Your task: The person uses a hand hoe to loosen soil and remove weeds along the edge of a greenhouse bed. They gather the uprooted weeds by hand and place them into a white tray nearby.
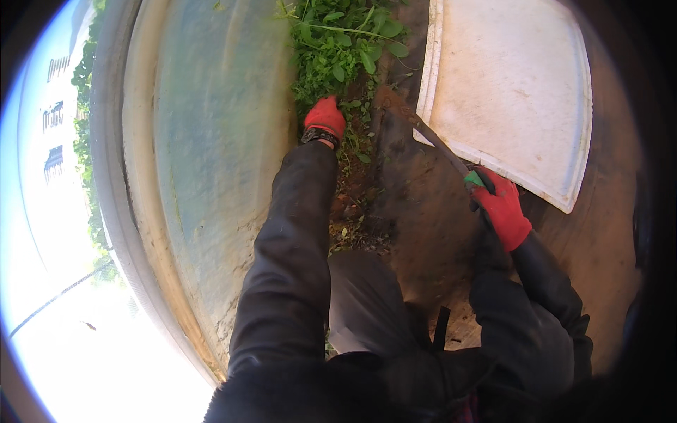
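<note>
My left hand [325, 117], in a red glove, reaches to the near edge of a clump of green weeds [338, 53]. Its fingers are curled on the far side, so what lies inside them is hidden. My right hand [502, 206], also gloved in red, grips the green handle [474, 180] of a hand weeding tool. The tool's long dark shank [439, 144] points up and left. Its soil-coloured far end [394, 101] rests at or just above the ground right of the weeds; contact cannot be made out.
Left of the weeds runs a translucent plastic sheet wall [222, 116] with a pale rail [151, 174] beyond it. A dirty white panel [508, 95] lies at the upper right on dark ground cover [433, 211]. Bare soil with small plants [351, 206] stretches toward my knee [365, 296].
</note>
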Tool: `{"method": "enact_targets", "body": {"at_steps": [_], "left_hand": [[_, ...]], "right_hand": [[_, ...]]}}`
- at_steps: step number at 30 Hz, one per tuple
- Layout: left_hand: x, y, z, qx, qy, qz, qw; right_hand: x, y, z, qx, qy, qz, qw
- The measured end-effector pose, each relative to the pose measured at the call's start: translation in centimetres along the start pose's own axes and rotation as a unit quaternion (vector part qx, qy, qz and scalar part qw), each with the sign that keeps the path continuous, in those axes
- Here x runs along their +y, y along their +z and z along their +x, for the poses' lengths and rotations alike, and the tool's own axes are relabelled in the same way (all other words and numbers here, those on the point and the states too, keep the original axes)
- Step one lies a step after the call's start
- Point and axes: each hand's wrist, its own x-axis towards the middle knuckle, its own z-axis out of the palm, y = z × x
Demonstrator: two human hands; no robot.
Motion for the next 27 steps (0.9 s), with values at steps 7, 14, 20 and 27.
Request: {"method": "enact_targets", "body": {"at_steps": [7, 14, 20, 27], "left_hand": [[0.3, 1.1, -2.4, 0.017, -0.063, -0.097, 0.993], [1.1, 1.9, -3.0, 0.027, -0.116, -0.199, 0.973], [2.4, 1.3, -3.5, 0.056, -0.155, -0.277, 0.947], [3.5, 3.5, -4.0, 0.06, -0.239, -0.385, 0.89]], "right_hand": [[0.0, 0.9, 0.6, -0.009, 0.001, -0.019, 1.0], [1.0, 1.9, 2.3, -0.036, 0.036, 0.036, 0.998], [-1.1, 2.4, 3.5, -0.033, -0.011, -0.035, 0.999], [-3.4, 2.8, 3.5, -0.057, 0.105, 0.002, 0.993]]}}
